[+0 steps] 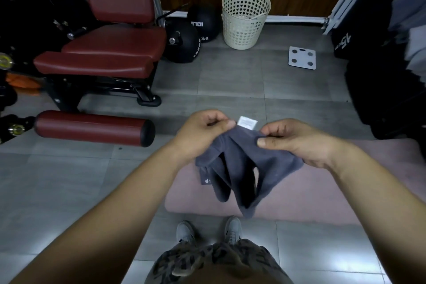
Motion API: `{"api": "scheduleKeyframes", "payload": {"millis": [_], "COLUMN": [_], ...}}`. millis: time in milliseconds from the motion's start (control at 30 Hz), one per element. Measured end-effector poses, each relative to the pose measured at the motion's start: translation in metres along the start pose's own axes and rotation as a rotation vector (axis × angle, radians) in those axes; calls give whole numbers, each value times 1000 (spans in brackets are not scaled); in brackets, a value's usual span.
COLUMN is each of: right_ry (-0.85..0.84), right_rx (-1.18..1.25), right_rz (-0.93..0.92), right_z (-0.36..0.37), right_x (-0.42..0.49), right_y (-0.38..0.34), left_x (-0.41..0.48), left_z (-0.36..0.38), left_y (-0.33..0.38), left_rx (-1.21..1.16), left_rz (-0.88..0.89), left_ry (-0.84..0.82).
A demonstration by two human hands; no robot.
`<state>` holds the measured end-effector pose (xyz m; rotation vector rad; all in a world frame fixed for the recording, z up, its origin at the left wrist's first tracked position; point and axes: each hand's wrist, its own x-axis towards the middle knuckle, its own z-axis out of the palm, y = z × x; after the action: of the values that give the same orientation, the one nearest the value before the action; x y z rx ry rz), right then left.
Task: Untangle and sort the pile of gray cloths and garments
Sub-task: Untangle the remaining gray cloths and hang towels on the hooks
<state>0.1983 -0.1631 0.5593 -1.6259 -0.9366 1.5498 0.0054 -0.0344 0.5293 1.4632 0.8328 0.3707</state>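
**Mia:** Where was the gray cloth [244, 163]?

**Ben:** Up in the air, close in front of the person at 12 o'clock. It hung over a pink mat [322, 191] on the floor and did not touch it.

**Mia:** What were the hands doing?

**Ben:** The left hand [205, 131] pinched the top edge with thumb and curled fingers, at 9 o'clock of the white tag [247, 121]. The right hand [292, 143] pinched the same edge at 3 o'clock of the tag. The tag stuck up between them.

**Mia:** Did the cloth look heavy?

**Ben:** No. It looked soft, floppy and light, like a small fuzzy towel. It drooped in loose folds with two gaps in it. A little dark label [205, 178] hung at its 8 o'clock side.

**Mia:** Where would be best to hold it?

**Ben:** Along the top edge or at the corners, I think. Then it could drop open by itself. It would not break or slip much.

**Mia:** Was there a place to put it?

**Ben:** A cream basket [244, 18] with holes stood far off at 12 o'clock by the wall. No cloth showed in it, but its bottom was hard to see.

**Mia:** Anything else?

**Ben:** A white scale [302, 57] lay at 1 o'clock.
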Motion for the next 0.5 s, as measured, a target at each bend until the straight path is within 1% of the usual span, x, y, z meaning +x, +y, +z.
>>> {"api": "scheduleKeyframes", "payload": {"millis": [67,100,167,233,300,367,433,500], "right_ry": [40,78,158,178,138,21,-98,-112], "right_rx": [-20,18,150,293,393,435,403,303], "right_rz": [40,38,-26,-129,-221,-276,-279,-274], "right_z": [-3,-4,-3,0,5,10,15,20], "right_x": [-6,-7,-9,-10,-11,-13,-17,-19], "right_y": [6,8,9,6,2,1,-1,-4], "left_x": [1,0,-1,-2,-5,-7,-9,-12], "left_z": [-6,-7,-5,3,14,22,23,20], "left_y": [-3,-4,-5,-5,-5,-7,-7,-7], "left_rx": [-76,-108,-168,-215,-302,-456,-595,-698], "left_rz": [-12,-27,-55,-80,-133,-204,-231,-221], "left_ry": [99,134,184,207,232,238,237,209]}}
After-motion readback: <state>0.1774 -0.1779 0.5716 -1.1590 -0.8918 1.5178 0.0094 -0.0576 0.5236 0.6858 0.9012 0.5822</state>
